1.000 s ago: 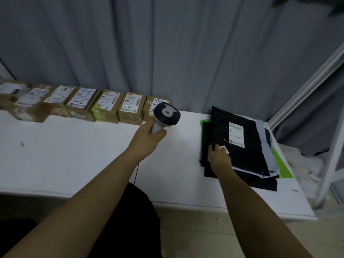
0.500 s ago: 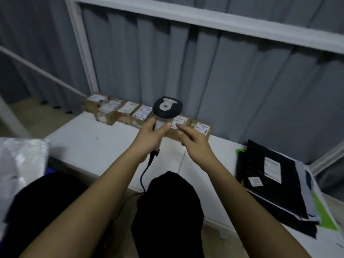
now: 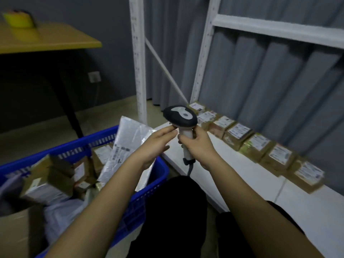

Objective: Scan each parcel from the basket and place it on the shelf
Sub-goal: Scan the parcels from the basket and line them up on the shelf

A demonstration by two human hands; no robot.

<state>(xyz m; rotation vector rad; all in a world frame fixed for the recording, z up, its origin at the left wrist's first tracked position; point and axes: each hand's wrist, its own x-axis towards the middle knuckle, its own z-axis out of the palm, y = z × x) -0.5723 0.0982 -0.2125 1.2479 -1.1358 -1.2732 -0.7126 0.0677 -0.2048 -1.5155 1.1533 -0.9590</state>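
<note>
Here, blue basket [image 3: 130,216] of brown boxed parcels [image 3: 46,185], grey mailer [image 3: 126,146]

Scanner [image 3: 180,117]: handheld, dark head with grey inset, pale handle, cable hanging below; upright, just right of the basket.
Basket [image 3: 160,175]: blue plastic, slotted walls; holds brown labelled boxes and a clear plastic mailer [image 3: 128,146] leaning upright.
Shelf [image 3: 260,187]: white board, right of the basket; row of brown labelled parcels [image 3: 258,146] along its back edge.
</note>
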